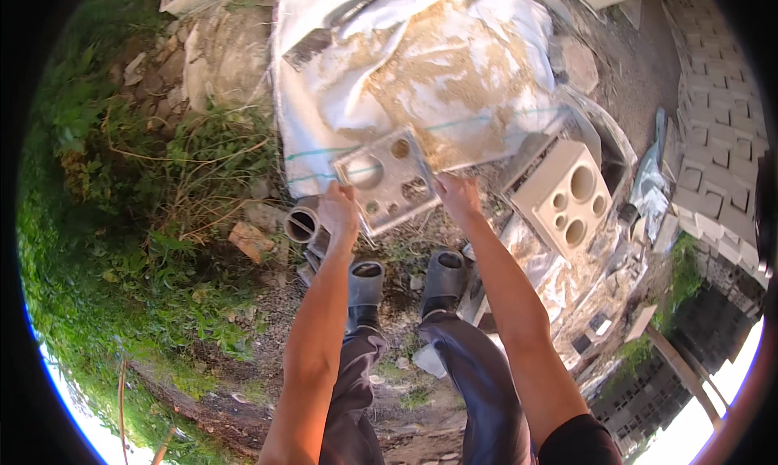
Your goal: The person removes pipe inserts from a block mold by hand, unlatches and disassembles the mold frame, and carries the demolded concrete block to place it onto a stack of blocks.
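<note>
My left hand (339,211) is closed on the left edge of a grey, dusty square mould plate (389,175) with round holes of several sizes. At the opposite edge my right hand (459,196) is closed on the same plate. The plate is tilted and held above the ground in front of my boots, overlapping the near edge of a white sheet (312,129). Sand and the sheet show through its holes. To the right stands a tan block (579,202) with a similar pattern of round holes. My fingertips are partly hidden.
Brown sand (442,68) is spread over the sheet. By my left hand lies a short pipe (302,223), with a broken brick (251,242) beyond it. Green weeds (170,262) fill the left side. Stacked blocks (721,125) line the far right. My grey boots (444,279) stand on rough ground.
</note>
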A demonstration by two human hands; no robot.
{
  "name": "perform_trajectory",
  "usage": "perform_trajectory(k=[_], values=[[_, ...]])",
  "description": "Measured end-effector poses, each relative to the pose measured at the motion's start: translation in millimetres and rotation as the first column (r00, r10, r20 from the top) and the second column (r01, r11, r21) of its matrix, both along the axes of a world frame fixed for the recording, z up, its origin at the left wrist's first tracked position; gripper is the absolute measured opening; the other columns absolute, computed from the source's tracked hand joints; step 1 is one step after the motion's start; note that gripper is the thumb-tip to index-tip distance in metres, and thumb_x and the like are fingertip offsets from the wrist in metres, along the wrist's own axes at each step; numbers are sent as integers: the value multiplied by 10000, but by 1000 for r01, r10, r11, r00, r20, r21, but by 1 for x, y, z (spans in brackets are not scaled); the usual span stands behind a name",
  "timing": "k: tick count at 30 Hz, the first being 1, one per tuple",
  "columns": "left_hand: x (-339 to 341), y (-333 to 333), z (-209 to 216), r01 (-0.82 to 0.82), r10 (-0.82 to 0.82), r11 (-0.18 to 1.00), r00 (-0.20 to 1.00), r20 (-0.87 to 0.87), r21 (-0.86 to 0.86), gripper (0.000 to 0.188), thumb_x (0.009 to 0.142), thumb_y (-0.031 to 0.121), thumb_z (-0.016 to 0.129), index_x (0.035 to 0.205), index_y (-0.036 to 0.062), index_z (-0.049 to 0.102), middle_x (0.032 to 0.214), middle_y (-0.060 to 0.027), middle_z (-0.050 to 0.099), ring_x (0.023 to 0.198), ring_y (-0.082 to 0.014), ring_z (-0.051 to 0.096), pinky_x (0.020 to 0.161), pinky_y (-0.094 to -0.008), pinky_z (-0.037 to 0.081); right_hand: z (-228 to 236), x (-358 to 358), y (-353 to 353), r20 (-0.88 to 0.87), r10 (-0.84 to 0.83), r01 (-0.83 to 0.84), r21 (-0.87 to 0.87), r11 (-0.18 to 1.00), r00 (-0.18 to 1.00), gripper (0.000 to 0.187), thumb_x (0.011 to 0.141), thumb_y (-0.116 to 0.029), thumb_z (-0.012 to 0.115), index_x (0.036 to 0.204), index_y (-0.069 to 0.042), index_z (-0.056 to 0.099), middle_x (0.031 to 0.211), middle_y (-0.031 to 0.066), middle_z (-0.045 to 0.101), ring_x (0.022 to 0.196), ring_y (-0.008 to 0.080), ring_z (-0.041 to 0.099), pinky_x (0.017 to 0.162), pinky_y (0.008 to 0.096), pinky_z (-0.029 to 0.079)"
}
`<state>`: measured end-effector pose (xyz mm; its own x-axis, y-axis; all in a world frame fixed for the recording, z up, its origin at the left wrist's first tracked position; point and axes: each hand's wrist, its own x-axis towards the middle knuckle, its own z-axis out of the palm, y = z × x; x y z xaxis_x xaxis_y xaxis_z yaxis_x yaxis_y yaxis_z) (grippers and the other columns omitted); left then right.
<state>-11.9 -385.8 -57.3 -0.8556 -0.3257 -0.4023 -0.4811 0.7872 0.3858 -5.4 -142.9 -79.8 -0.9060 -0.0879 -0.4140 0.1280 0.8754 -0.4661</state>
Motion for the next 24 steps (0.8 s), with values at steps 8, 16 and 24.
perform_trajectory(k=[8,16,24], values=[[98,12,91,-107,34,865,987,155,489,246,922,243,498,911,5,562,693,-113,624,605,-194,612,543,-337,460,120,131,-6,214,-357,411,-325,852,909,365,878,-153,510,1237,-91,498,935,209,644,881,402,615,835,479,460],[191,-42,215,-175,-97,891,828,553,418,145,914,137,570,932,-8,568,725,-79,621,602,-149,603,512,-295,490,224,391,101,212,-900,861,274,429,381,194,849,-209,550,959,-90,658,629,152,657,589,292,666,615,389,526],[154,-2,251,226,-464,764,844,271,604,320,943,265,530,745,19,585,575,-73,589,525,-130,562,486,-298,430,279,457,107,39,-984,983,-47,-176,-175,174,814,-61,547,945,17,633,761,148,646,586,204,658,553,305,519]])
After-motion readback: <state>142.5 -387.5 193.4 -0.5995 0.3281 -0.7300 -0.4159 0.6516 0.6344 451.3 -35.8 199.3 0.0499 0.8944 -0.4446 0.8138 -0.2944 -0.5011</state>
